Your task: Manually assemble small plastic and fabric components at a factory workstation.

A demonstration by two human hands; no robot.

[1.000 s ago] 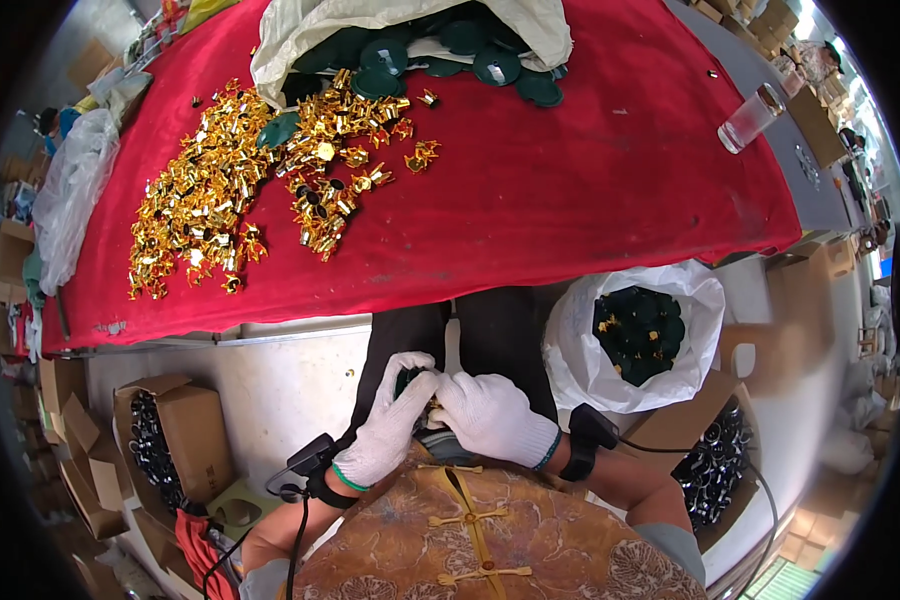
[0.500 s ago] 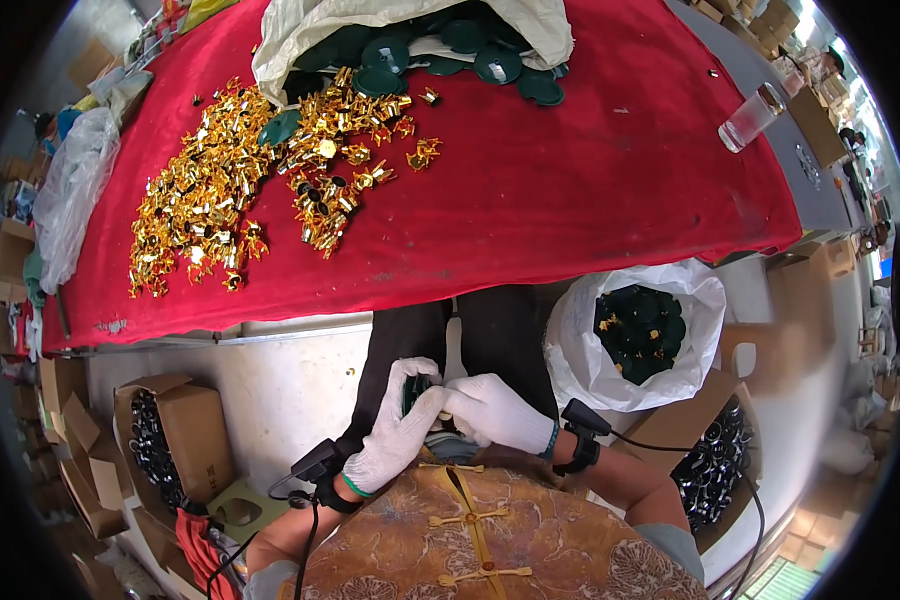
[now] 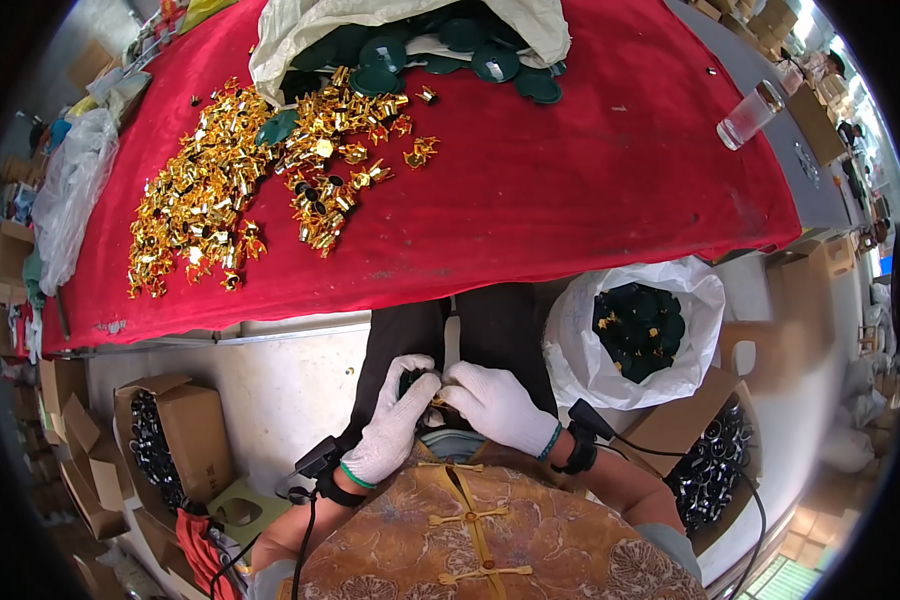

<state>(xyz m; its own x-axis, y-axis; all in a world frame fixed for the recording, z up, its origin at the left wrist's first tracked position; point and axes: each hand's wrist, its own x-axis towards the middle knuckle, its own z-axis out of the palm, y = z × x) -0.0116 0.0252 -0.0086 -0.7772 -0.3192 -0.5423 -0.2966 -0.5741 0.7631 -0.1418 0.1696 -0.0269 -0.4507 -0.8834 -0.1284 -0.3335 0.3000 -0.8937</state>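
My hands, in white knitted gloves, meet over my lap below the table edge. My left hand [image 3: 391,425] is closed around a dark green disc [image 3: 407,381], mostly hidden by its fingers. My right hand [image 3: 502,406] is closed, its fingertips pinching at a small gold piece [image 3: 437,401] beside the left thumb; how the piece sits against the disc cannot be seen. On the red-covered table [image 3: 540,200] lies a heap of shiny gold pronged pieces [image 3: 200,190]. Behind it, more dark green discs [image 3: 495,64] spill from a whitish sack [image 3: 300,25].
Right of my legs stands an open white bag [image 3: 562,350] holding green discs with gold bits. Cardboard boxes of dark shiny parts flank me, one at left [image 3: 198,440] and one at right [image 3: 670,420]. A drinking glass [image 3: 750,116] stands at the table's right side.
My right fingertips have drawn slightly apart from my left hand, and a gold piece now shows between them. The left hand has turned a little, still around the green disc.
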